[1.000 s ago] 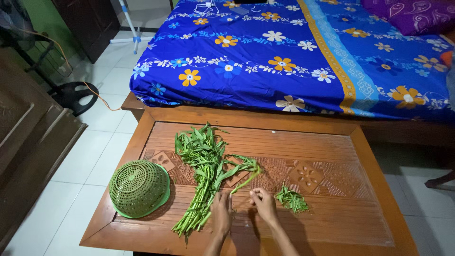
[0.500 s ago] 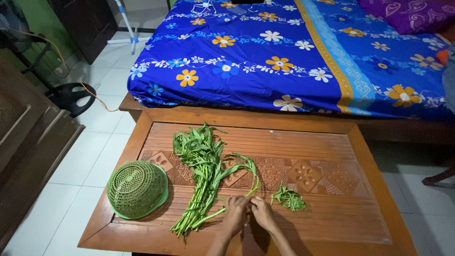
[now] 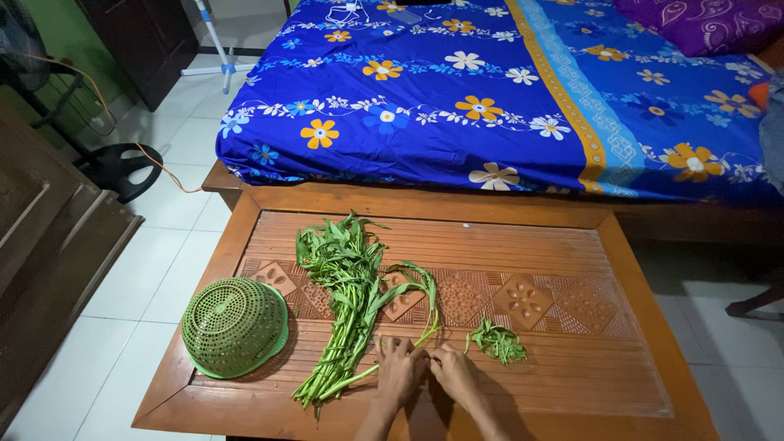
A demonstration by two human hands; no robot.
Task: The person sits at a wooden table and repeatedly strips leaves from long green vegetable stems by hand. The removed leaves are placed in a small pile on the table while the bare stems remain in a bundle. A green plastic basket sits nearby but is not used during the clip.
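Green and thin, one long leafy stalk (image 3: 416, 306) lies on the carved brown wooden table (image 3: 572, 384), and I hold its lower end with both hands. My left hand (image 3: 400, 367) pinches the stem, my right hand (image 3: 453, 371) pinches it just beside; both are closed on it. To break it well, I think the fingers must stay close together and snap short pieces, not pull. Left of the stalk lies the big bunch of green leafy stems (image 3: 347, 294). Right of my hands is a small heap of picked green pieces (image 3: 498, 343). Further left sits an upside-down green plastic colander (image 3: 233, 325).
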